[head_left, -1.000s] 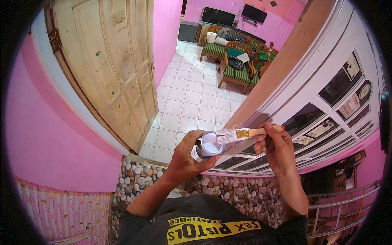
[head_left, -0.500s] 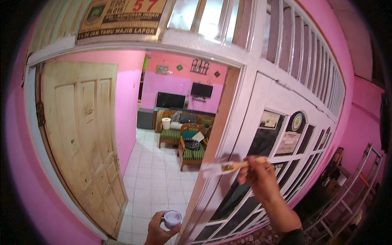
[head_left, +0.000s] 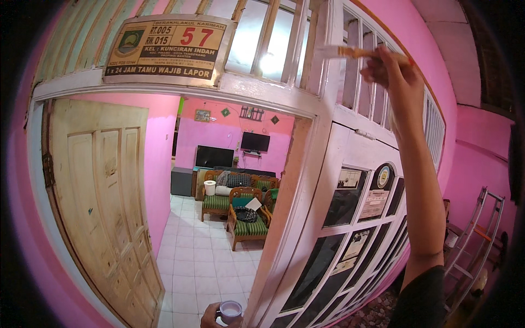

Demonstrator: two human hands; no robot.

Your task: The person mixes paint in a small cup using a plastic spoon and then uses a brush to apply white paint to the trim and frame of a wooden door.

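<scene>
High at the upper right, my right hand [head_left: 391, 70] grips a paintbrush [head_left: 358, 53] by its wooden handle. The pale, paint-coated bristles point left and lie at or just in front of the white post [head_left: 328, 74] above the door frame; whether they touch it I cannot tell. Down at the bottom edge, my left hand [head_left: 209, 317] is wrapped round a small cup [head_left: 230, 310] with pale paint in it. The white door frame [head_left: 295, 104] rises between the two hands.
A wooden door [head_left: 104, 202] stands ajar at the left. Right of the frame is a white glazed door panel [head_left: 350, 218]. A sign plate [head_left: 167, 49] hangs above the doorway. Inside are wooden chairs [head_left: 246, 221] with green cushions. A metal ladder [head_left: 473, 235] leans at the right.
My right hand has risen with the paintbrush from beside the door frame to the upper post. The view has tilted upward, and the left hand with the cup sits lower in it.
</scene>
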